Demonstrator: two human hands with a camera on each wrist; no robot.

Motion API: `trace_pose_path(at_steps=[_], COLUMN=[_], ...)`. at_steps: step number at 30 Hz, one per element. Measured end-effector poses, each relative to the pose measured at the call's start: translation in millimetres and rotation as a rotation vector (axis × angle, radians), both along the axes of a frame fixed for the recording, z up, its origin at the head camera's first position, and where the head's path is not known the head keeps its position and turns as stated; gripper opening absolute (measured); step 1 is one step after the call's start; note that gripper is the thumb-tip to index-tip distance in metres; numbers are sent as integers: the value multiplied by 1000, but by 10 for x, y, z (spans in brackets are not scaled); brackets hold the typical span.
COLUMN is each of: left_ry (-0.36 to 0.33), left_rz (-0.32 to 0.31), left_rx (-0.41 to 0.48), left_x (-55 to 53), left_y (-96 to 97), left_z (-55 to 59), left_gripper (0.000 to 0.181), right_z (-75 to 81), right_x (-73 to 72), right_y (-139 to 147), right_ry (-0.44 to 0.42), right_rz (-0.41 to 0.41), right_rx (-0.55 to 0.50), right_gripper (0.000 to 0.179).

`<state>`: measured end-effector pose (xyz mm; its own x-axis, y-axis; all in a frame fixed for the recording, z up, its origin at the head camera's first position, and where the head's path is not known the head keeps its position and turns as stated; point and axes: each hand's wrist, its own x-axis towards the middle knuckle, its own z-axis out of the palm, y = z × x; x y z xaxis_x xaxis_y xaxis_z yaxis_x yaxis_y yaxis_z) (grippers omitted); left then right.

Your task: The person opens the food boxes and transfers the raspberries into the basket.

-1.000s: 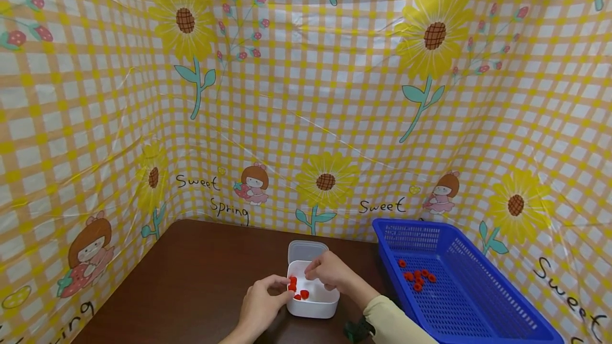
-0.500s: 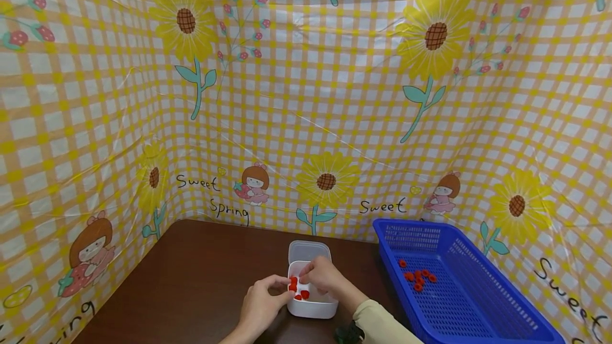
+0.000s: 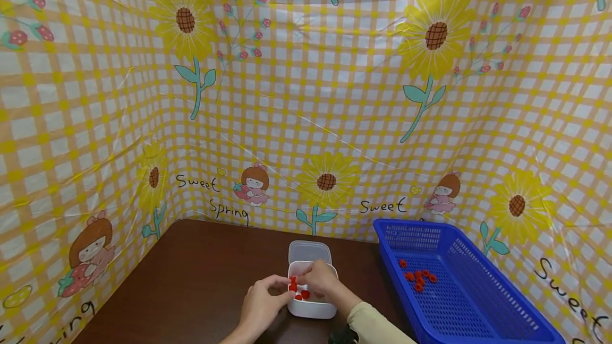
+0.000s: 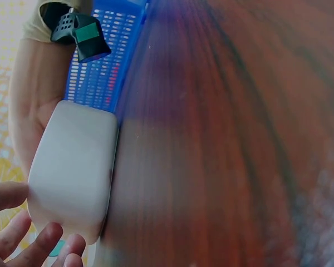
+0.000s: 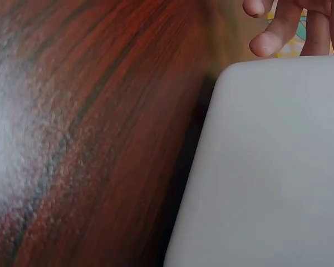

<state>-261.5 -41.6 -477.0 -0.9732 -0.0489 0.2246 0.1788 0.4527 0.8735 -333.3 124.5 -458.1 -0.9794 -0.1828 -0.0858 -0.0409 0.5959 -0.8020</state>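
Note:
A small white box [image 3: 313, 309] stands on the table with its translucent lid [image 3: 309, 251] folded back behind it. Several small red pieces [image 3: 305, 294] lie inside along the left. My left hand [image 3: 260, 301] holds the box's left side, thumb and index finger at the rim by the red pieces. In the left wrist view its fingers [image 4: 47, 242] curl at the end of the white wall. My right hand [image 3: 321, 280] reaches into the box, fingertips down beside the red pieces. I cannot tell whether these fingertips pinch anything; the box wall hides them in the right wrist view.
A blue perforated basket [image 3: 459, 227] stands to the right, with several hollow, raspberry-like red pieces [image 3: 418, 275] on its floor. The brown table [image 3: 191, 285] meets a yellow-checked cloth [image 3: 306, 121] at the back and sides. A black wrist mount [image 3: 343, 335] sits under the right forearm.
My right hand has moved left and lower inside the box, toward the red pieces. The left hand, the box and the basket stay in place.

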Motion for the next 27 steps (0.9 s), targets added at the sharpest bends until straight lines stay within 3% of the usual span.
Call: trace_pose_path(at_steps=[20, 27], left_ry=[23, 35], left_rz=[-8, 7], left_rx=[15, -4], left_x=[29, 27], left_y=[-19, -10], left_z=[-6, -2], left_gripper=[22, 21], right_z=[-9, 13], right_x=[28, 29], right_y=[-59, -53], right_ry=[36, 11], right_rz=[22, 30], right_rx=[55, 26], right_gripper=[12, 11])
